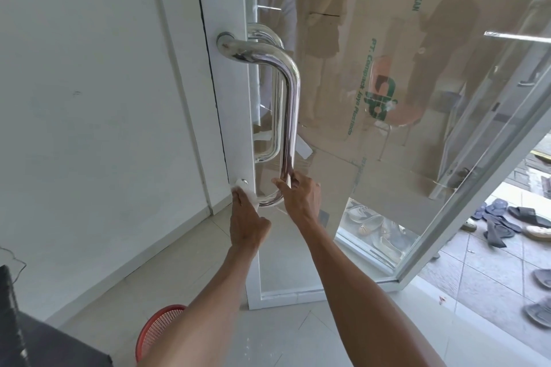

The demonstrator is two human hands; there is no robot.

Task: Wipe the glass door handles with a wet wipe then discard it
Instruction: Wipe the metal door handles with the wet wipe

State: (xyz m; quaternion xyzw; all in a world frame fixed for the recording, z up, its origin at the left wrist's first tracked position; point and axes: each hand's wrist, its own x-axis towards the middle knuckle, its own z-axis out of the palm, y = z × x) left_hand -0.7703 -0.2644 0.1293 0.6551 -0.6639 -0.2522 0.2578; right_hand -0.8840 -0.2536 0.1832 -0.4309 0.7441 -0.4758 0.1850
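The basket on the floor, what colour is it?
Red, a mesh basket, seen at the bottom of the head view.

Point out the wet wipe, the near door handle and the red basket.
wet wipe point(243, 189): head view, on the white wad above the left hand's fingers.
near door handle point(290, 116): head view, on the middle of its upright chrome bar.
red basket point(156, 328): head view, on its mesh wall.

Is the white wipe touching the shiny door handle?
Touching. In the head view the left hand presses the wet wipe against the handle at its lower bend, with no gap showing.
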